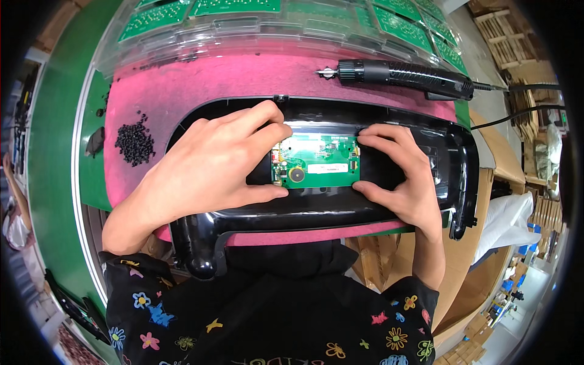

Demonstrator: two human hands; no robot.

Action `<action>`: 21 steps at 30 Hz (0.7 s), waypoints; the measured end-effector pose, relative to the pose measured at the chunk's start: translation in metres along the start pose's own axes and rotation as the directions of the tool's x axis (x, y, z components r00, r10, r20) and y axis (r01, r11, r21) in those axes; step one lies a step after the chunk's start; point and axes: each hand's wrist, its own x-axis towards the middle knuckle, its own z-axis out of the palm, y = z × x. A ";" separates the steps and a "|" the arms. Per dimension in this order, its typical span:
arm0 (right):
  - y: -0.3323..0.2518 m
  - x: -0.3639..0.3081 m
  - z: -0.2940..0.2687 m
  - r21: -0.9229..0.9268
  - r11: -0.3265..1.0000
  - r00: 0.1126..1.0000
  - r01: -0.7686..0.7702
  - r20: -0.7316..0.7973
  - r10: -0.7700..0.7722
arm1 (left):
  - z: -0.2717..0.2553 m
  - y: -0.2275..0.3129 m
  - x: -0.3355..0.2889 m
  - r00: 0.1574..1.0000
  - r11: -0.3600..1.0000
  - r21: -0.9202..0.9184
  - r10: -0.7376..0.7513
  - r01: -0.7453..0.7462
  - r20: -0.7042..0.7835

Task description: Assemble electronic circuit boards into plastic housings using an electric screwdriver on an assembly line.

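Observation:
A green circuit board [322, 176] with a white label and a round buzzer-like part lies in the middle of a glossy black plastic housing [304, 218]. My left hand [213, 158] grips the board's left end, fingers at its upper corner and thumb at its lower corner. At the right end, my right hand [404, 173] holds the board the same way, fingertips above and thumb below. The housing rests face down or open side up on a pink mat, its curved ends reaching toward me; the board's underside is hidden.
Beyond the housing lies a black electric screwdriver [395, 78], its cable running right. A pile of small black screws [135, 143] sits on the pink mat [255, 70] at left. Clear plastic trays [274, 30] with green boards stand at the back. Cardboard boxes [465, 255] are at right.

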 end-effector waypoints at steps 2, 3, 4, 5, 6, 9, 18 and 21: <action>-0.001 0.000 0.001 0.000 1.000 1.000 -0.011 0.000 0.011 | -0.001 -0.001 -0.001 1.000 1.000 -0.006 -0.007 0.007 0.000; -0.001 0.000 0.001 -0.004 1.000 1.000 -0.025 -0.003 0.025 | 0.000 -0.001 -0.001 1.000 1.000 -0.003 0.004 -0.004 -0.001; -0.002 0.000 0.001 -0.004 1.000 1.000 -0.021 0.000 0.021 | 0.000 -0.001 0.000 1.000 1.000 0.001 0.014 -0.014 -0.003; -0.003 0.000 0.002 -0.010 0.999 1.000 -0.031 0.001 0.031 | -0.001 -0.002 -0.001 1.000 1.000 0.005 0.004 -0.004 -0.004; -0.004 0.001 0.003 -0.015 0.999 0.999 -0.042 0.001 0.042 | -0.001 -0.003 -0.002 1.000 1.000 0.012 0.014 -0.014 -0.005; -0.005 0.002 0.003 -0.028 0.999 0.999 -0.031 0.007 0.032 | 0.001 -0.005 -0.004 1.000 1.000 0.016 0.021 -0.021 -0.009; -0.012 -0.005 -0.023 0.075 0.956 0.893 -0.284 -0.341 0.293 | 0.000 -0.008 -0.009 0.999 0.999 -0.007 0.036 -0.036 -0.005; 0.002 0.010 -0.057 -0.528 0.776 0.848 -0.345 -0.530 0.016 | -0.004 -0.006 -0.008 0.999 0.999 -0.025 0.038 -0.037 0.012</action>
